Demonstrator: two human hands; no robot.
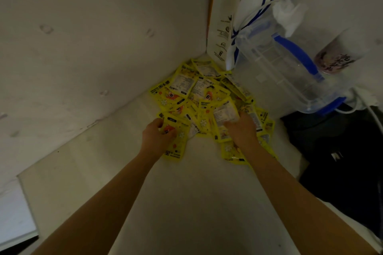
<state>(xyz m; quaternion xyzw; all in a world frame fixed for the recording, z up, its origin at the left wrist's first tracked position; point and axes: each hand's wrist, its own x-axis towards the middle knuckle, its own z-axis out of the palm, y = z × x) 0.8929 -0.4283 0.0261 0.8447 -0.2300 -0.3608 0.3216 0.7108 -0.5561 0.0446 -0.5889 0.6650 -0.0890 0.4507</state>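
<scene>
Against the wall corner, on the white tabletop (186, 192), lay the pile of yellow packets (199, 93), just in front of the coffee bag (238, 6) and the clear jug (279, 64). On my screen the left hand (158, 135) curled round the near packet (176, 147), while the right hand (242, 128), fingers bent, pinched the white-label packet (226, 113).

The white paper bag (248, 16) in the upper right of the frame carries the dark letters "n coffee"; what stands before them is hidden. The yellow packets (205, 97) heaped mid-frame bear "HAND WARMER" in black, clearest at the heap's lower left. Their white panels hold print too small to read. The cup (335, 58) at the right edge shows dark characters, blurred.
</scene>
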